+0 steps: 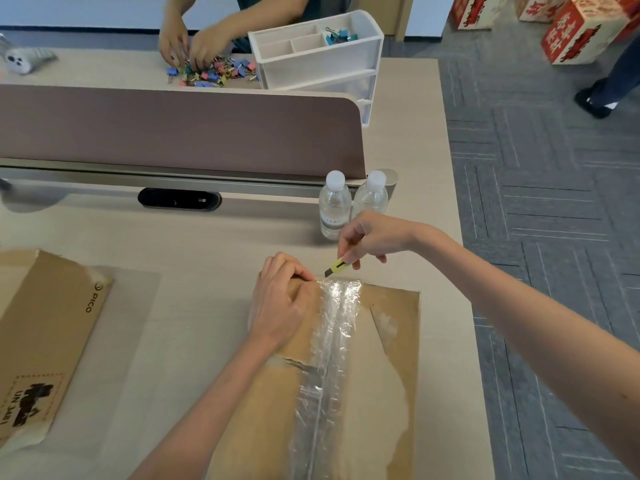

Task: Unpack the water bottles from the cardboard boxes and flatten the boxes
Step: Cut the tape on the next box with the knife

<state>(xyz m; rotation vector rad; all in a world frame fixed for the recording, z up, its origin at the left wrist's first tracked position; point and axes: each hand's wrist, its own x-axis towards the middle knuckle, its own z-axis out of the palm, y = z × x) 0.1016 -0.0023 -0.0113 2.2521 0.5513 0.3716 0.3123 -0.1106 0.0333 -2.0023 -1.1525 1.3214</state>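
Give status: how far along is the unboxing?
Done: two clear plastic water bottles stand out; the printed brown cardboard box at left looks flattened. In hand: right hand holds a yellow utility knife at the tape-sealed cardboard box, left hand holding it. Left: cut, unpack, flatten.

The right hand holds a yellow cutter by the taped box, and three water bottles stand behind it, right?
No: the head view shows two water bottles, not three. The right hand does hold the yellow cutter by the taped box.

Taped box [277, 410] shut; two bottles [334, 206] upright behind.
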